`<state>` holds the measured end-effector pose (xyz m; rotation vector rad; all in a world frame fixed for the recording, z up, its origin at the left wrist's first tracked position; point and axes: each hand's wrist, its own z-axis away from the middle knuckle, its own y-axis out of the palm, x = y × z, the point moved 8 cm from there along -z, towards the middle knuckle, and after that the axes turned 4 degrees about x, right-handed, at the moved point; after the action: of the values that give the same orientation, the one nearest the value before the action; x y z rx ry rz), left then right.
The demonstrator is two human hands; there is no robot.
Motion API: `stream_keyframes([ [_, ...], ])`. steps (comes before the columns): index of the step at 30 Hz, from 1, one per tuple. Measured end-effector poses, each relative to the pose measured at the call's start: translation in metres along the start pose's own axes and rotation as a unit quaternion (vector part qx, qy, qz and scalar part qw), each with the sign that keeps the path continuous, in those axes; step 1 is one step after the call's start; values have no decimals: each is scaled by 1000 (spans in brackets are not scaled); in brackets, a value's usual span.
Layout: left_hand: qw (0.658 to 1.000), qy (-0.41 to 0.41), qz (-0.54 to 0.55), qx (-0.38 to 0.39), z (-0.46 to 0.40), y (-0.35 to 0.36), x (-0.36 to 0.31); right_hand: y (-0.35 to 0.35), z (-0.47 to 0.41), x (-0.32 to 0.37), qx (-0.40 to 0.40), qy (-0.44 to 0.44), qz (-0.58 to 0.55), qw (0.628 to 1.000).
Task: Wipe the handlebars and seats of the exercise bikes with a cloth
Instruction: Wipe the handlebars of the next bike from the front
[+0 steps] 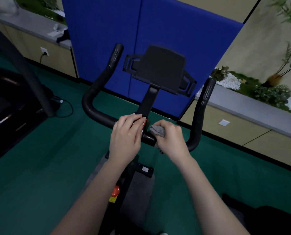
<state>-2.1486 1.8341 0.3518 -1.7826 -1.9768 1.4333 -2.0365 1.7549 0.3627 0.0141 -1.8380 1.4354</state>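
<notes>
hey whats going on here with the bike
A person is wiping the black curved handlebar of an exercise bike. Their right hand grips a crumpled grey cloth pressed against the centre bar, just right of the stem. Their left hand rests with fingers flat on the middle clamp, over a red and white label. The black tablet holder stands above, untouched. The upright grip ends are not being touched at this moment.
</notes>
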Motion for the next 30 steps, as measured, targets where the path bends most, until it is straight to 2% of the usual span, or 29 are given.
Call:
stream_keyframes([
  [4,1000,0,5,-4,0,0,1,-13,10,-15,-20,18,15,1000],
  [12,1000,4,6,1,1,2,2,-37,7,-45,103,60,93,989],
  [17,1000,4,10,-3,1,1,3,-42,3,-46,104,39,128,986],
  [21,1000,3,9,-5,0,1,2,-35,6,-51,128,19,90,988],
  [23,1000,4,10,-5,1,1,2,-42,5,-54,95,4,107,990],
  [25,1000,4,12,-3,1,1,2,-55,9,-55,0,-24,121,992],
  [27,1000,3,12,2,1,1,1,-60,23,-54,-98,-38,90,990],
  [30,1000,-2,-5,8,0,1,-1,-54,47,-56,-188,-65,19,980],
])
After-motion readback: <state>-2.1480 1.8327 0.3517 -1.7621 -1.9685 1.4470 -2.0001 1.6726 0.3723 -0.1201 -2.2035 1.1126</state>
